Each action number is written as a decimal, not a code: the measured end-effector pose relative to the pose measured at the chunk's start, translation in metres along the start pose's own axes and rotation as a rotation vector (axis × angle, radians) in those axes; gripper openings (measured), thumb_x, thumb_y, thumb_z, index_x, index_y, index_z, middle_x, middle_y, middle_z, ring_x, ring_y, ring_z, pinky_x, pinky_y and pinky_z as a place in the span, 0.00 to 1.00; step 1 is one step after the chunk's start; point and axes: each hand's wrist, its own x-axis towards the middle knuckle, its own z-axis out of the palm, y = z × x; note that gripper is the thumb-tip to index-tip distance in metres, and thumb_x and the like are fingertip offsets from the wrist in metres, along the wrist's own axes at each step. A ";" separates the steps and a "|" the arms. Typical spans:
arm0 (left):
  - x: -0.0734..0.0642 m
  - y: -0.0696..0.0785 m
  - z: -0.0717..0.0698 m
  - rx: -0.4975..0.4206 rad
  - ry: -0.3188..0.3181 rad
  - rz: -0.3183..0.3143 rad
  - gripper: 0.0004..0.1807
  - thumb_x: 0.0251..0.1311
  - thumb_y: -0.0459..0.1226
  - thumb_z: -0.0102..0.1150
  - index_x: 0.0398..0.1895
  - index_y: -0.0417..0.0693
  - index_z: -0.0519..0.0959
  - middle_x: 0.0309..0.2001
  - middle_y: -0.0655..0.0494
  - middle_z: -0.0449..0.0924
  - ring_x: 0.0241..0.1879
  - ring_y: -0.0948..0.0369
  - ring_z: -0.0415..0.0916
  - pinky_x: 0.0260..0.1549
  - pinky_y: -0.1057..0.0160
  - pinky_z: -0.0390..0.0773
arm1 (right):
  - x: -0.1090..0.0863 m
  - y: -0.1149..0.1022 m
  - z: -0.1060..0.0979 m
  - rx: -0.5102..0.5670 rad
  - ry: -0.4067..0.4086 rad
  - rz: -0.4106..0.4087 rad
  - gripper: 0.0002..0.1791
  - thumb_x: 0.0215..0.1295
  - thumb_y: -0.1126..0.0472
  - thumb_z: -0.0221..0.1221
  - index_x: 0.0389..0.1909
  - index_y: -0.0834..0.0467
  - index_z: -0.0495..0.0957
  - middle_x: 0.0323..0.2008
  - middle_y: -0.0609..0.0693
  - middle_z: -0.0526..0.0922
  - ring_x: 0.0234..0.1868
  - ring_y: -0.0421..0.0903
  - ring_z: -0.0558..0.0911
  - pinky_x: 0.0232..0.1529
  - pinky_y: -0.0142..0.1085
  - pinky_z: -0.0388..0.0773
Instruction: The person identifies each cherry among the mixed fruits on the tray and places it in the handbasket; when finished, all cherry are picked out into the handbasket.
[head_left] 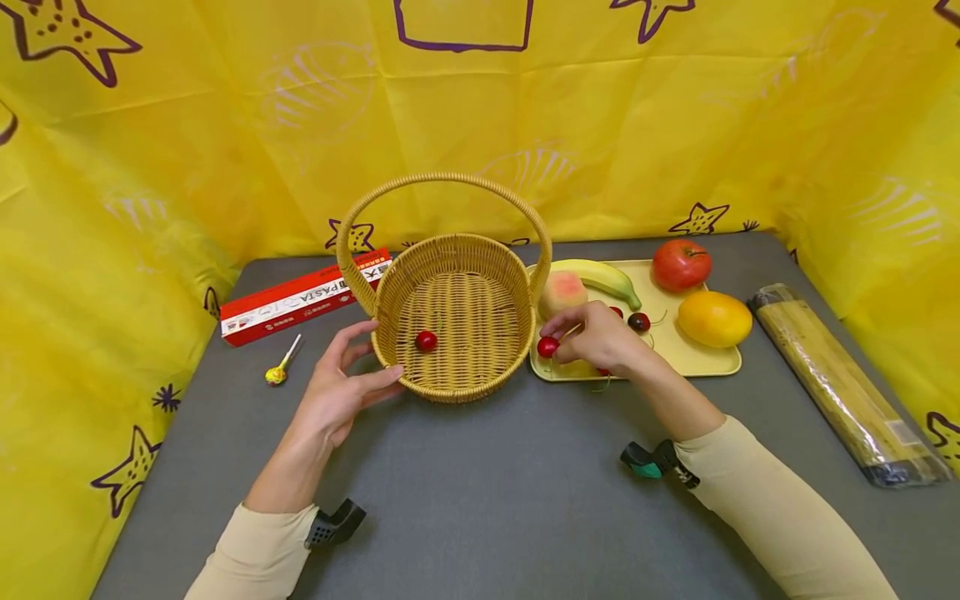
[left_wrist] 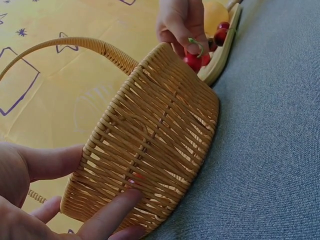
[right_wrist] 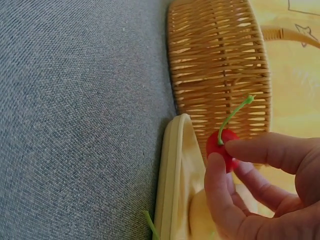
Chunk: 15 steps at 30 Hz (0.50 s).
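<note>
A round wicker basket (head_left: pixel 457 392) with a tall arched handle stands upright on the table, one red cherry (head_left: pixel 426 341) lying inside it. My left hand (head_left: pixel 347 387) holds the basket's left side, thumb at the front rim and other fingers along the outer wall, as the left wrist view shows. Just right of the basket, my right hand (head_left: pixel 596 337) pinches a red cherry (right_wrist: pixel 218 145) with a green stem between thumb and fingertips, above the tray's left end. On the cream tray (head_left: pixel 705 367) are several more cherries (head_left: pixel 639 322), partly hidden by this hand.
The tray also bears a peach (head_left: pixel 562 292), a banana (head_left: pixel 603 277), a red apple (head_left: pixel 681 265) and a yellow mango (head_left: pixel 714 318). A red pasta box (head_left: pixel 303 300) and a lollipop (head_left: pixel 276 375) lie left; a plastic-wrapped roll (head_left: pixel 840 383) lies right. Yellow cloth (head_left: pixel 450 108) hangs behind.
</note>
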 end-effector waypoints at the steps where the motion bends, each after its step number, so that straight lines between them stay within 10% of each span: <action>1: 0.000 0.000 0.000 -0.001 0.000 0.000 0.46 0.63 0.24 0.68 0.79 0.55 0.58 0.73 0.40 0.58 0.53 0.47 0.84 0.49 0.51 0.89 | -0.001 0.000 -0.001 -0.001 -0.001 -0.001 0.20 0.49 0.71 0.70 0.46 0.59 0.88 0.42 0.55 0.88 0.34 0.44 0.81 0.32 0.30 0.77; 15: 0.000 0.000 0.000 0.007 0.001 -0.006 0.46 0.63 0.25 0.68 0.80 0.56 0.58 0.73 0.40 0.58 0.53 0.47 0.84 0.51 0.49 0.88 | -0.010 -0.004 -0.011 0.120 0.013 -0.006 0.19 0.54 0.69 0.72 0.49 0.63 0.86 0.43 0.59 0.87 0.36 0.46 0.83 0.35 0.31 0.80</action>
